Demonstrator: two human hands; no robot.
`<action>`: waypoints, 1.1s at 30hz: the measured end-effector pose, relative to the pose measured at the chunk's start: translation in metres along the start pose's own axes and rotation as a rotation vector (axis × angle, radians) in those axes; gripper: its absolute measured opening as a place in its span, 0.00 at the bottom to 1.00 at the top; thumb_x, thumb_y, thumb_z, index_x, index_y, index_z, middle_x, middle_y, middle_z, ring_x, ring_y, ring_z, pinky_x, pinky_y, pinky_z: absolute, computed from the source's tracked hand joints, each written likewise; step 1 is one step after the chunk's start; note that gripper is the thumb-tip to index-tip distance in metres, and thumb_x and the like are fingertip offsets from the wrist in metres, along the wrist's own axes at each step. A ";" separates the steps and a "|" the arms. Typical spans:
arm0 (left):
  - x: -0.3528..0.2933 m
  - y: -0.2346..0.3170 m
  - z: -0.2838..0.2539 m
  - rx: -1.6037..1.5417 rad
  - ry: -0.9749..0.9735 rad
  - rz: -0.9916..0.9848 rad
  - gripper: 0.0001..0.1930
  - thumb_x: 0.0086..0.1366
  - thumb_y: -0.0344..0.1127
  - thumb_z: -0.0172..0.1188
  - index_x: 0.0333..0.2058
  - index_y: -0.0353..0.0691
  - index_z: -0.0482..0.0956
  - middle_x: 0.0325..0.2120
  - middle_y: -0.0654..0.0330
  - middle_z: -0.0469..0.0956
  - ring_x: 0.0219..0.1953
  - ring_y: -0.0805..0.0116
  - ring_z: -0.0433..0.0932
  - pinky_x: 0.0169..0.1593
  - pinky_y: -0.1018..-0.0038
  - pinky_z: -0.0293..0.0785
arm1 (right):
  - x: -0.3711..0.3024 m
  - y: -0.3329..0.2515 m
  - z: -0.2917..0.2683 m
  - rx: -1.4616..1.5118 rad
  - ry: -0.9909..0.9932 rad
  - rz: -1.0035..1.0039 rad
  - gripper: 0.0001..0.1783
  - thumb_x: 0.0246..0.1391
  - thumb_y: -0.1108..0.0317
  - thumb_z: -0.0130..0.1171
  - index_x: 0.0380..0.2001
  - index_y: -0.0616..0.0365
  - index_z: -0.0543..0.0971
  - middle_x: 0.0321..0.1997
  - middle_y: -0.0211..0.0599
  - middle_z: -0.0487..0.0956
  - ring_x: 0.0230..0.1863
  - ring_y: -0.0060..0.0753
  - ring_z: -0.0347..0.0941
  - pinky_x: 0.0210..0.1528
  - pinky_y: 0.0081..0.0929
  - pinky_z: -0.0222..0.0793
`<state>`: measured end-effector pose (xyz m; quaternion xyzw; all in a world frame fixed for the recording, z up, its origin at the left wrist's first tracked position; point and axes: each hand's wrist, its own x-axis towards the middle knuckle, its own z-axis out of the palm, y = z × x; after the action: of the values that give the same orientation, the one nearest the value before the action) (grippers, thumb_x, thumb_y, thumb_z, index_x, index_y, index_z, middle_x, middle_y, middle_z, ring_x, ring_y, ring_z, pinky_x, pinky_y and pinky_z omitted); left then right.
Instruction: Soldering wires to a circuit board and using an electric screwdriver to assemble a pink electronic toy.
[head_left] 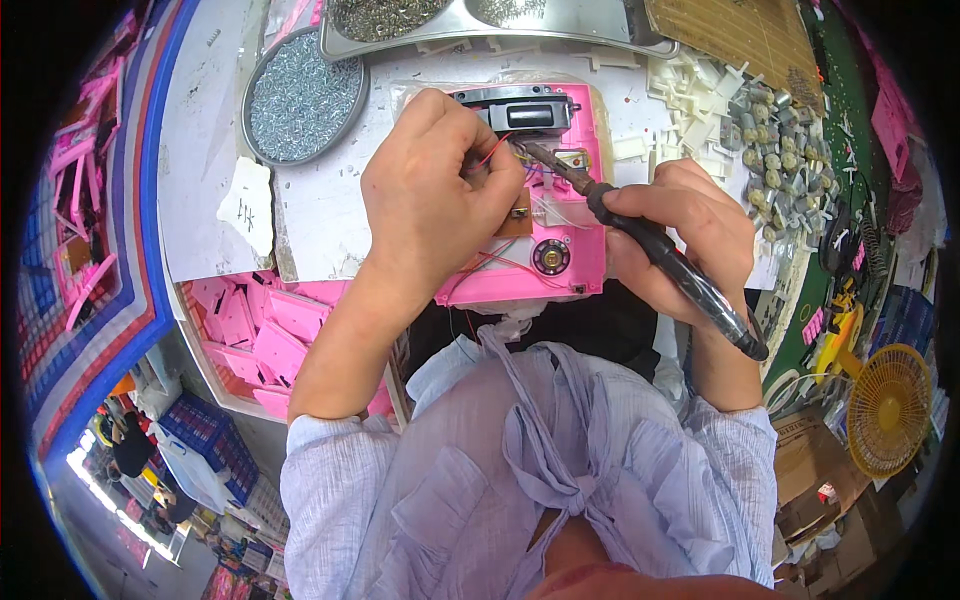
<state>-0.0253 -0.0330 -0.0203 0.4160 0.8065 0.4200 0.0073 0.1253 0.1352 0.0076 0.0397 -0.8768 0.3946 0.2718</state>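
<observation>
A pink plastic casing (470, 291) lies open on the table before me, with a black battery-box-like part (530, 113) at its far end. Inside it sit a small round speaker (551, 257), a brown circuit board (516, 217) and thin wires. My left hand (437, 165) is closed in a pinch over the casing's left side, on a thin red wire (492, 150) by the black part. In my right hand (690, 225) is a black-handled soldering iron (655, 243). Its tip reaches the wires just below the black part, close to my left fingertips.
A round tray of screws (305, 97) stands at the far left, a metal tray (460, 22) of small parts behind. White plastic pieces (690, 100) and small motors (785, 160) lie in heaps to the right. Pink panels (262, 335) fill a box at lower left; a yellow fan (888, 410) stands lower right.
</observation>
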 end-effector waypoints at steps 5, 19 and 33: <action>0.000 -0.001 0.001 0.012 0.010 0.023 0.08 0.47 0.26 0.67 0.21 0.39 0.74 0.22 0.61 0.71 0.20 0.66 0.73 0.25 0.71 0.70 | -0.002 0.002 0.000 0.001 -0.026 -0.024 0.16 0.41 0.76 0.69 0.37 0.65 0.79 0.24 0.40 0.78 0.21 0.34 0.67 0.25 0.29 0.62; 0.001 -0.001 -0.003 0.000 -0.030 -0.003 0.07 0.47 0.27 0.67 0.21 0.39 0.76 0.23 0.59 0.71 0.22 0.63 0.74 0.26 0.70 0.71 | -0.001 0.003 0.002 -0.008 0.004 -0.024 0.17 0.36 0.78 0.68 0.35 0.61 0.81 0.22 0.36 0.77 0.19 0.35 0.68 0.25 0.29 0.63; 0.000 0.000 0.000 0.016 0.003 0.004 0.08 0.48 0.27 0.67 0.21 0.39 0.75 0.23 0.60 0.71 0.21 0.64 0.74 0.25 0.70 0.71 | 0.001 -0.001 -0.001 0.000 -0.010 0.005 0.19 0.31 0.79 0.68 0.35 0.60 0.82 0.21 0.34 0.76 0.19 0.35 0.69 0.25 0.28 0.64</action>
<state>-0.0253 -0.0331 -0.0204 0.4172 0.8089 0.4142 0.0022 0.1256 0.1355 0.0091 0.0394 -0.8782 0.3950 0.2667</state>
